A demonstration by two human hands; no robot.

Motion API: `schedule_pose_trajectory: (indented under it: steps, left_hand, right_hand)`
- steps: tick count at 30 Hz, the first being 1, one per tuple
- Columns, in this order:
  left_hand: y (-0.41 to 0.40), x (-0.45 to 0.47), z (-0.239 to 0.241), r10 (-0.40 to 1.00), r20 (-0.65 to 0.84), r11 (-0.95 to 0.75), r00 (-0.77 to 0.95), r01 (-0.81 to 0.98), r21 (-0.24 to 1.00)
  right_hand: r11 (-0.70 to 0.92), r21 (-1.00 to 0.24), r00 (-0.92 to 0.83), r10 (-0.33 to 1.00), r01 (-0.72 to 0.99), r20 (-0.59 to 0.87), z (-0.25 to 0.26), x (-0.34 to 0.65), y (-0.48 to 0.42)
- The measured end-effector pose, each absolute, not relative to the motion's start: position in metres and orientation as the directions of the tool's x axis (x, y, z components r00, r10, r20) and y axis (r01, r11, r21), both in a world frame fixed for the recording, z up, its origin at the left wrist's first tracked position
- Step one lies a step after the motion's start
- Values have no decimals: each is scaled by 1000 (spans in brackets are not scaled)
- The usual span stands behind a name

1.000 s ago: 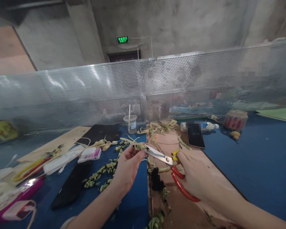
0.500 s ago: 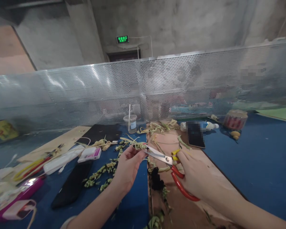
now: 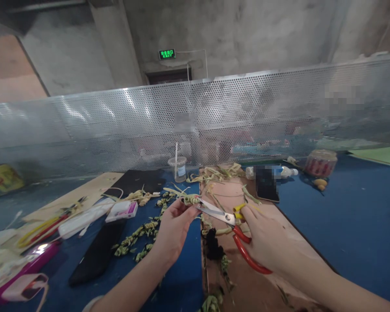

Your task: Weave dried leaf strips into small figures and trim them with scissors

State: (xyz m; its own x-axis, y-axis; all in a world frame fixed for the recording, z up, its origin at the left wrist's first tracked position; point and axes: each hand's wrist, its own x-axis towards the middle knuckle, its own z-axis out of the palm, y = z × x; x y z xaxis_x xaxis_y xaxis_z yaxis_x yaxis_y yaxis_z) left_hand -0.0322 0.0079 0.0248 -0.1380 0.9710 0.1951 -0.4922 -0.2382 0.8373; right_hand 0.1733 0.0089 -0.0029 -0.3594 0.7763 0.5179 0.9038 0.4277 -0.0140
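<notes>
My left hand (image 3: pixel 173 225) pinches a small woven green leaf piece (image 3: pixel 190 199) between thumb and fingertips, held above the blue table. My right hand (image 3: pixel 266 240) grips red-handled scissors (image 3: pixel 229 223), whose steel blades point left and meet the leaf piece at its end. Several similar braided leaf pieces (image 3: pixel 139 236) lie on the blue cloth below my left hand. Loose leaf strips (image 3: pixel 219 173) are heaped at the far end of a brown board (image 3: pixel 247 286).
A plastic cup with a straw (image 3: pixel 178 167), a dark phone (image 3: pixel 267 184), a bottle (image 3: pixel 287 172) and a red-lidded container (image 3: pixel 321 163) stand near the perforated metal screen (image 3: pixel 214 117). At left lie a black strip (image 3: pixel 97 253), a small white-pink box (image 3: pixel 121 211) and cables (image 3: pixel 42 227).
</notes>
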Motion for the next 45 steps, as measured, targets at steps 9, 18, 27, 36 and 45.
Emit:
schedule_pose_trajectory:
  steps: [9, 18, 27, 36, 45]
  left_hand:
    - [7, -32, 25, 969, 198, -245, -149, -473, 846]
    - [6, -32, 24, 967, 209, -253, -144, -480, 840]
    - [8, -33, 26, 966, 220, -259, -137, -469, 844]
    - [18, -57, 41, 966, 253, -257, -43, -169, 952]
    - [51, -123, 40, 926, -148, -147, 348, 691, 707]
  right_hand:
    - [429, -9, -363, 774, 903, 519, -6, 174, 11]
    - [416, -1, -358, 783, 909, 508, -2, 174, 9]
    - [422, -38, -345, 786, 906, 512, -2, 175, 11]
    - [448, -184, -313, 813, 875, 491, -4, 177, 17]
    - [419, -108, -325, 820, 901, 472, 1, 173, 16]
